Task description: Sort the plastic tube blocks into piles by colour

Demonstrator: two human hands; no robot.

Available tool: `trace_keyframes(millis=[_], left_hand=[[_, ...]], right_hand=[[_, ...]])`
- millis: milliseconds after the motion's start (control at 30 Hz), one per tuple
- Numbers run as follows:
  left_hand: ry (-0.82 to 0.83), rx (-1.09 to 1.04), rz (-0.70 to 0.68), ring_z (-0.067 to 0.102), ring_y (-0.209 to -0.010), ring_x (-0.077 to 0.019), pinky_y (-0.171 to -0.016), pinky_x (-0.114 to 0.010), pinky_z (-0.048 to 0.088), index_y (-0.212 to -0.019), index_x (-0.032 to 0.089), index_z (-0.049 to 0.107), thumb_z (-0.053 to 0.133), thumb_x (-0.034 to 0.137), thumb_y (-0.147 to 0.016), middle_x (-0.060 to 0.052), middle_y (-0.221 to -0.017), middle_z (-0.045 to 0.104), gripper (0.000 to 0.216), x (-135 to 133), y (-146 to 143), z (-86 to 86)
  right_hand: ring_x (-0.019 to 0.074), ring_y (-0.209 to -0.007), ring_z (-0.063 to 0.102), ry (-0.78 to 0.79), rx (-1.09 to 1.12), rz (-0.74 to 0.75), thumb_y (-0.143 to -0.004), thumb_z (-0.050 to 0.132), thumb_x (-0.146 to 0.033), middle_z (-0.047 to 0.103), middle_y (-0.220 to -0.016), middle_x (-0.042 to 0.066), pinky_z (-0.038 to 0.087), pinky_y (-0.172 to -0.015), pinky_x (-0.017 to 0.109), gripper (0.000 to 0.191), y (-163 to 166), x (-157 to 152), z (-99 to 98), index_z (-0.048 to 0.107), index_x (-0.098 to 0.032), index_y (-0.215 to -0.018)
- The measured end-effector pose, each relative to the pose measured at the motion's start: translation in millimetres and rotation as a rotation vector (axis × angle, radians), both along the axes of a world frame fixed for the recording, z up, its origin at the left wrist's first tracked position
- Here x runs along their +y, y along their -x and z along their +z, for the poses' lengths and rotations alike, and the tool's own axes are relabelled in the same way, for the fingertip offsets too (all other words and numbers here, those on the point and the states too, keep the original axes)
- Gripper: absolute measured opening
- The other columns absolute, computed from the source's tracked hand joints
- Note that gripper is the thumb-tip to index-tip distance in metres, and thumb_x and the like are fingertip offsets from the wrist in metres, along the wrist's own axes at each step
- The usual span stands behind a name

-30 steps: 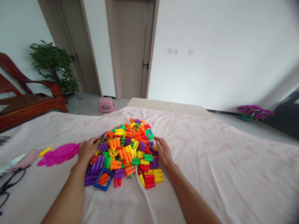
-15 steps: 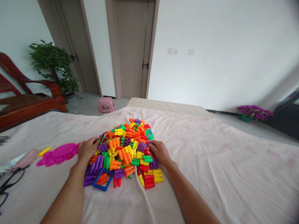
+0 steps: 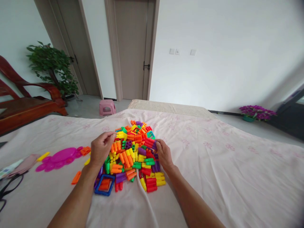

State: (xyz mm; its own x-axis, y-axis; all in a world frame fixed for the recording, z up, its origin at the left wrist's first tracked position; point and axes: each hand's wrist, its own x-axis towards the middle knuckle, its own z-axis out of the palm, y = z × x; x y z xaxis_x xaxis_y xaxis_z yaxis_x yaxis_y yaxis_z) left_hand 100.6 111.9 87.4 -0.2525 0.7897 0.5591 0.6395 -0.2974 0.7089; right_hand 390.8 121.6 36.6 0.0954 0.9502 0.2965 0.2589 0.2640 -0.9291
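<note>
A heap of bright plastic tube-shaped building blocks (image 3: 128, 158) lies on the bedspread between my hands. My left hand (image 3: 101, 150) is closed in a pinch at the heap's upper left, beside a yellow block (image 3: 121, 135); whatever its fingertips grip is hidden. On the right side, my right hand (image 3: 164, 154) has thumb and fingers closed on a red and purple building block (image 3: 150, 143), which points left over the heap. A blue square frame (image 3: 104, 185) lies at the near left edge, around an orange block. The left forearm covers part of the pile.
Loose orange blocks (image 3: 76, 178) and a magenta flower-shaped plastic piece (image 3: 63, 155) lie left of my left arm. Farther left are black-framed glasses (image 3: 11, 186) and a pink cloth (image 3: 25, 165). Beyond the bed stand a pink stool (image 3: 107, 107) and a wooden chair (image 3: 30, 99).
My left hand has moved up and right over the heap, and its fingers have pinched together. Orange blocks now show left of it. My right hand has taken hold of the red and purple block.
</note>
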Motion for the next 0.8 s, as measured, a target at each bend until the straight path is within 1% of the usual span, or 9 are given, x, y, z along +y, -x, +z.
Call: trace_keyframes(millis=[33,100,200,333,433,567,633,700,800], left_hand=[[0.025,0.016,-0.111,0.066,-0.073,-0.0161,-0.074,-0.025,0.052,-0.1,0.02,0.073,0.056,0.048,-0.09,-0.003,-0.089,0.075,0.034,-4.0,-17.8,4.8],[0.07,0.107,-0.294,0.067,-0.08,-0.0162,-0.079,-0.027,0.053,-0.116,0.022,0.068,0.053,0.046,-0.092,-0.005,-0.106,0.074,0.037,-12.1,-50.8,9.1],[0.151,0.199,-0.365,0.069,-0.09,-0.0177,-0.086,-0.032,0.053,-0.138,0.024,0.052,0.045,0.046,-0.096,-0.009,-0.126,0.067,0.048,-21.3,-85.6,5.6],[0.223,0.237,-0.358,0.068,-0.104,-0.0221,-0.088,-0.034,0.052,-0.119,0.024,0.061,0.042,0.049,-0.097,-0.006,-0.116,0.072,0.038,-24.2,-102.4,-4.1],[0.24,0.216,-0.332,0.07,-0.096,-0.0222,-0.082,-0.033,0.051,-0.104,0.023,0.063,0.043,0.045,-0.097,-0.004,-0.101,0.075,0.031,-21.5,-99.1,-6.3],[0.215,0.143,-0.239,0.069,-0.089,-0.0204,-0.078,-0.031,0.05,-0.102,0.022,0.064,0.044,0.039,-0.097,-0.005,-0.095,0.074,0.027,-15.3,-82.6,-0.5],[0.158,0.222,-0.217,0.067,-0.095,-0.0219,-0.084,-0.033,0.049,-0.101,0.022,0.066,0.046,0.04,-0.096,-0.006,-0.1,0.074,0.027,-11.6,-72.6,4.1],[0.07,0.325,-0.191,0.064,-0.106,-0.024,-0.096,-0.037,0.045,-0.105,0.022,0.067,0.047,0.041,-0.095,-0.008,-0.108,0.073,0.03,-7.7,-61.2,8.2],[0.014,0.373,-0.034,0.059,-0.115,-0.0256,-0.105,-0.039,0.04,-0.113,0.02,0.067,0.043,0.042,-0.096,-0.01,-0.118,0.069,0.037,-0.6,-36.5,10.3]], right_hand=[[0.0158,-0.057,0.056,-0.002,0.012,0.013,-0.096,0.043,-0.05,0.06,-0.065,-0.002,0.048,-0.059,0.027,0.038,1.8,-1.5,0.8,0.064,-0.02,-0.105],[0.016,-0.059,0.058,-0.028,-0.001,0.029,-0.096,0.044,-0.049,0.062,-0.066,-0.002,0.048,-0.06,0.027,0.037,5.6,-5.1,2.6,0.065,-0.02,-0.105],[0.0175,-0.076,0.063,-0.099,-0.072,0.062,-0.096,0.045,-0.045,0.069,-0.085,0.002,0.05,-0.071,0.028,0.034,11.9,-11.8,6.3,0.067,-0.021,-0.105],[0.0175,-0.086,0.064,-0.151,-0.127,0.128,-0.097,0.045,-0.04,0.071,-0.096,0.003,0.05,-0.081,0.028,0.031,19.4,-18.7,8.9,0.068,-0.021,-0.105],[0.017,-0.083,0.063,-0.139,-0.128,0.126,-0.098,0.044,-0.042,0.07,-0.093,0.003,0.05,-0.078,0.028,0.032,19.2,-18.1,6.6,0.067,-0.02,-0.102],[0.0174,-0.073,0.061,-0.029,-0.042,0.017,-0.098,0.039,-0.049,0.068,-0.083,0.002,0.051,-0.065,0.027,0.04,10.9,-13.6,5.7,0.067,-0.02,-0.106],[0.0192,-0.081,0.064,-0.053,-0.049,0.048,-0.098,0.04,-0.05,0.07,-0.091,0.004,0.053,-0.073,0.03,0.042,6.6,-12.1,7.4,0.067,-0.021,-0.112],[0.0217,-0.101,0.064,-0.148,-0.092,0.105,-0.098,0.041,-0.049,0.07,-0.11,0.007,0.051,-0.091,0.035,0.043,2.7,-10.4,7.8,0.065,-0.022,-0.122],[0.0231,-0.118,0.058,-0.207,-0.127,0.049,-0.1,0.037,-0.048,0.064,-0.128,0.009,0.044,-0.106,0.04,0.046,-5.1,-4.1,0.2,0.06,-0.023,-0.131]])
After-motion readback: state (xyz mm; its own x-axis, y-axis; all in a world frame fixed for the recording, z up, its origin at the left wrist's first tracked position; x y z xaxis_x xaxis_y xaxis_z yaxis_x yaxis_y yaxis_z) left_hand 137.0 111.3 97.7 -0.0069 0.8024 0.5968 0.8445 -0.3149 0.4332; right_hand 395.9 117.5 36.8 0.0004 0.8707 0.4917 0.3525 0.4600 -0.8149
